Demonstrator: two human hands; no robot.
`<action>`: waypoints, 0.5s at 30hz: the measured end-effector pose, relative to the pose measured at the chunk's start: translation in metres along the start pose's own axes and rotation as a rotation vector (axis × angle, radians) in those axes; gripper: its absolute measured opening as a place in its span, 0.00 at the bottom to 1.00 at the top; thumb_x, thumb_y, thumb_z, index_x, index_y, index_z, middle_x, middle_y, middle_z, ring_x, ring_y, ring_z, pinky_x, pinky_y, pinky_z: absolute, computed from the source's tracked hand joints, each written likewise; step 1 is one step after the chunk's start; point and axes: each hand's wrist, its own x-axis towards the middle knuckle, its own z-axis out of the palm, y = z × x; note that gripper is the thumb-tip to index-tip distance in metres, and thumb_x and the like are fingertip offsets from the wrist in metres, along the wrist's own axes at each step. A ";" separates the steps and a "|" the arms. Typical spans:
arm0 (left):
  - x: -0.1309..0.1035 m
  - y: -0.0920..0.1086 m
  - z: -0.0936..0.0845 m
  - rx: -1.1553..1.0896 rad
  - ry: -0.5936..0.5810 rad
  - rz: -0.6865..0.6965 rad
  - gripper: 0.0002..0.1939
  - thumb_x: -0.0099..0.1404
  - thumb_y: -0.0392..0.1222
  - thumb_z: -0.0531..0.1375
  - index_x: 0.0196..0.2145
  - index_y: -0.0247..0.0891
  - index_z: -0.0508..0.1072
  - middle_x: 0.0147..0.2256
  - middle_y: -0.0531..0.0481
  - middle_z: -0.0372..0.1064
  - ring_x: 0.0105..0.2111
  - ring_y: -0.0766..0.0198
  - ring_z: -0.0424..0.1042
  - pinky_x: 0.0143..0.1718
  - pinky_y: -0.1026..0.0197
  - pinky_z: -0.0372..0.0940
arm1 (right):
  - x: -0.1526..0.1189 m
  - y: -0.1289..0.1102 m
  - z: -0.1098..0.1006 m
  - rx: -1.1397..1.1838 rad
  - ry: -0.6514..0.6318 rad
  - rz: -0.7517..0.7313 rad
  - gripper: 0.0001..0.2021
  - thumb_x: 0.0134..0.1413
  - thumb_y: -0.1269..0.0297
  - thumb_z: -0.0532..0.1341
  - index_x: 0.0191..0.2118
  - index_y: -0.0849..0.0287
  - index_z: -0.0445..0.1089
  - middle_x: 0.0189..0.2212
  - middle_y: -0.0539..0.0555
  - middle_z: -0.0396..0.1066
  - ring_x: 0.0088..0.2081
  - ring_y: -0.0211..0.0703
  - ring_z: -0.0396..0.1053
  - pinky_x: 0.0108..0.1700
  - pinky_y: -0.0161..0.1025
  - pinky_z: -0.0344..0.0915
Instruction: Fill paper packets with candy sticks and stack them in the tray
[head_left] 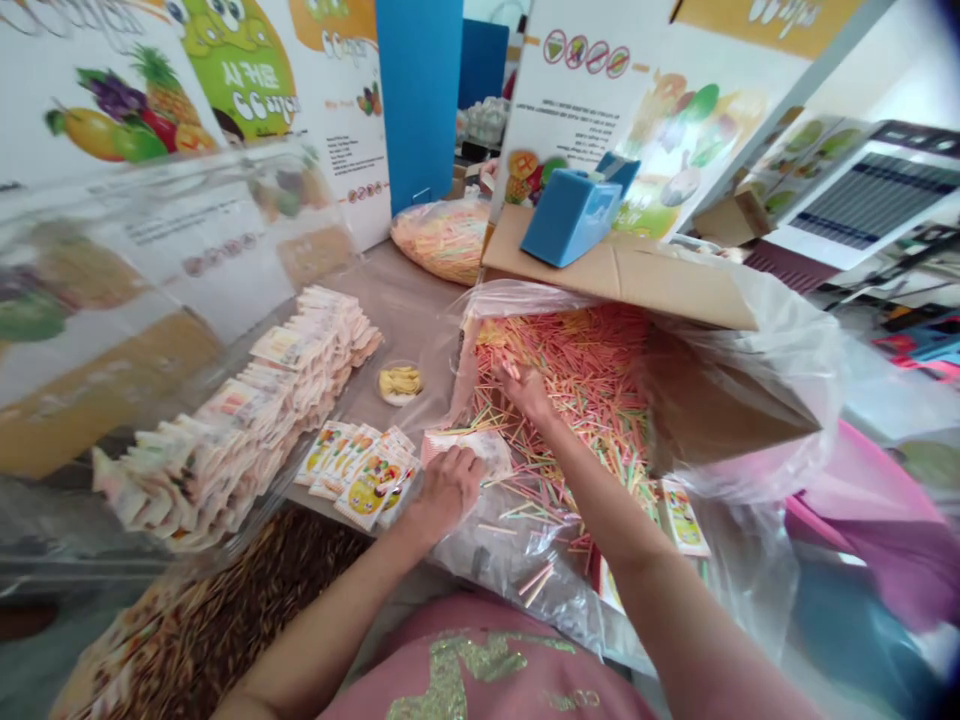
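Note:
My left hand [450,485] is closed on the near edge of a white and pink packet [487,452] that lies on the table, a few thin sticks at its upper edge. My right hand [527,390] reaches into an open carton lined with clear plastic. Its fingers are curled together among a heap of thin coloured sticks [592,365], mostly pink, orange and pale green; the fingertips are partly lost among them. Left of my left hand, several printed packets [367,485] with a yellow cartoon face overlap in a row.
A long stack of packets [262,390] stands at left. Beyond it is a small dish of yellow pieces [400,383]. A blue tape dispenser [574,215] sits on the carton flap [675,280]. A bag of sticks [442,238] lies behind. Loose sticks [536,583] lie near the table's front edge.

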 end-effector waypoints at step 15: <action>-0.004 -0.010 0.009 -0.056 0.069 -0.005 0.11 0.71 0.32 0.55 0.37 0.34 0.79 0.41 0.39 0.76 0.47 0.51 0.71 0.46 0.52 0.68 | -0.010 -0.012 -0.013 0.579 0.054 0.041 0.33 0.62 0.33 0.49 0.46 0.57 0.77 0.29 0.59 0.78 0.36 0.51 0.77 0.45 0.48 0.74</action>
